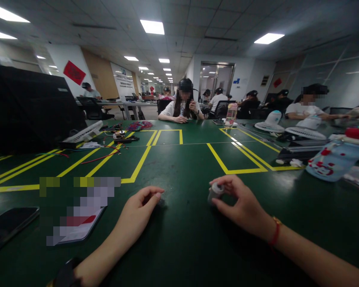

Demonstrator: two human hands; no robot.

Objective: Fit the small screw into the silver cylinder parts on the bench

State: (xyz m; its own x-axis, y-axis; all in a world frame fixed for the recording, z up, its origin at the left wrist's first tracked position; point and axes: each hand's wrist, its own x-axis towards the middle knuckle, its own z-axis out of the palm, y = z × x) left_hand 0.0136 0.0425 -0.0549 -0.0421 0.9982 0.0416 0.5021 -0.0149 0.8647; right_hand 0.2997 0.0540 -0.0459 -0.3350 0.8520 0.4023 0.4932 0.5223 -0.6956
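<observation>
My right hand (242,203) grips a small grey cylinder with a pale round top (215,192), thumb on one side and fingers on the other. It looks like a little bottle, tilted slightly, at or just above the green tabletop (182,239). To the left, my left hand (140,207) has its thumb and fingers pinched together low over the table. A small dark blurred patch shows at those fingertips; what it is cannot be made out. The two hands are well apart.
A phone (80,231) and a dark device (12,225) lie at left. Wires and small parts (122,135) spread beyond, near a large black box (32,103). At right stand a blue bottle (332,159) and white fans (305,129). A person (182,103) sits opposite.
</observation>
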